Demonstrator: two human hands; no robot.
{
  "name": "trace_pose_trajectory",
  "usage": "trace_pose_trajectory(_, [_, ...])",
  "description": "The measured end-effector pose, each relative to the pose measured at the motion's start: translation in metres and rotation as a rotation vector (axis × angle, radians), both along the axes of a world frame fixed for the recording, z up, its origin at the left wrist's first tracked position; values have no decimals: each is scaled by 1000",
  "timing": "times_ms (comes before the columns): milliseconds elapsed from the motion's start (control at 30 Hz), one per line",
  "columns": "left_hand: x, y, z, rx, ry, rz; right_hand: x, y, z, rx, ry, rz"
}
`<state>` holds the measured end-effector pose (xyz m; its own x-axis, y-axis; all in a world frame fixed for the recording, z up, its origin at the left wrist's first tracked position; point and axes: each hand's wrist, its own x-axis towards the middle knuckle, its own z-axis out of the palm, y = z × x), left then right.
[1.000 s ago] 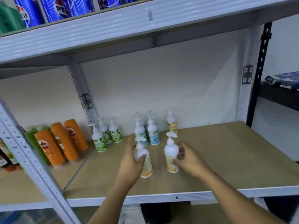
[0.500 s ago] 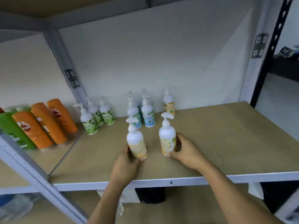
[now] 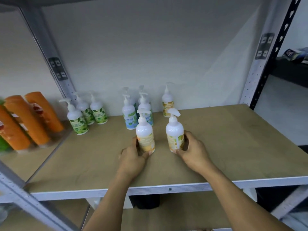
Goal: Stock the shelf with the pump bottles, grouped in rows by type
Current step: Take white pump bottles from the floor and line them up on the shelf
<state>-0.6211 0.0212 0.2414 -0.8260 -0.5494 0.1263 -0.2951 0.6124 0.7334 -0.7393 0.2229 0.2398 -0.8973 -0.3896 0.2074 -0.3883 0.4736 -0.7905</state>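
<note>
Gripping left bottle (image 3: 144,135) in left hand (image 3: 132,158), upright on shelf (image 3: 233,147); at its three o'clock, right bottle (image 3: 174,130) in right hand (image 3: 194,153).

Light is reading soft, even, slightly dim. Faint shadows are pooling on the shelf board (image 3: 233,144) just under the left hand (image 3: 133,158) and right hand (image 3: 194,153). Orange bottles (image 3: 38,119) far left of the left hand are smearing with motion blur. Pump bottles (image 3: 128,112) beyond the hands are showing soft. Uprights (image 3: 256,75) are bowing at the frame edges.

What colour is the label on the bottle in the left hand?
Orange and pale yellow, on a white bottle; the left hand grips it. Head view.
</note>
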Motion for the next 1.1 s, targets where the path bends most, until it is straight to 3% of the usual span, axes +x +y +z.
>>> trace_pose_trajectory(133, [-5,-10,1,3,-2,-70,-28,4,1,4,21,-137])
trace_pose_trajectory(333, [-9,-28,2,-183,-80,-127,-76,-5,4,44,13,-224])
trace_pose_trajectory(467, [-9,-45,-5,-252,-193,-128,-110,-20,6,59,5,-231])
trace_pose_trajectory(700, [-9,-45,-10,-363,-230,-157,-158,-47,8,67,54,-221])
trace_pose_trajectory(1100, [-13,-40,-7,-392,-318,-166,-191,-65,0,48,97,-175])
